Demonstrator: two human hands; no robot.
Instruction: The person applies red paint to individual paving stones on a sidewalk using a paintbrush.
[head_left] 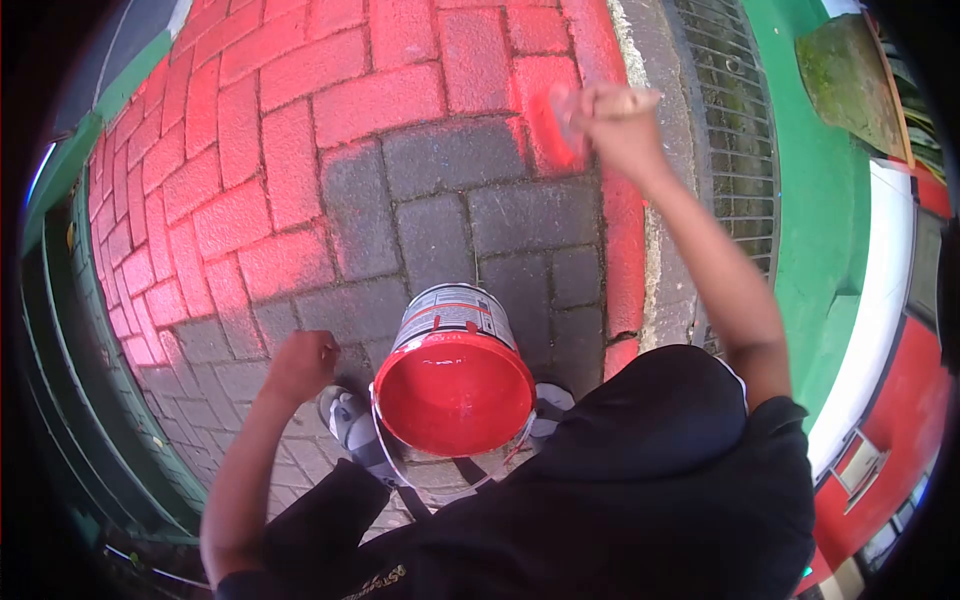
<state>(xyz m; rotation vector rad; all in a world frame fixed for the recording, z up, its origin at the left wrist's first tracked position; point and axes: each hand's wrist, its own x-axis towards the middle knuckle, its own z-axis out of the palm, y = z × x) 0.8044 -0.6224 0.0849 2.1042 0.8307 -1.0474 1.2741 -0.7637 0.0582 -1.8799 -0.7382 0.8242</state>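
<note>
The right hand [612, 118] is closed around a blurred brush [568, 122], too smeared to make out clearly, at the boundary where red-painted bricks [300, 130] meet the grey bare bricks [440, 210], just beside the red kerb [625, 240] and the drain grate [735, 130]. The left hand [300, 365] is a closed fist holding nothing visible, near the pail [455, 385] of red paint standing on bare bricks between the shoes [350, 420]. Unpainted paving lies open between pail and brush.

Bright daylight, fisheye-warped dark edges, perhaps slight motion blur
</note>
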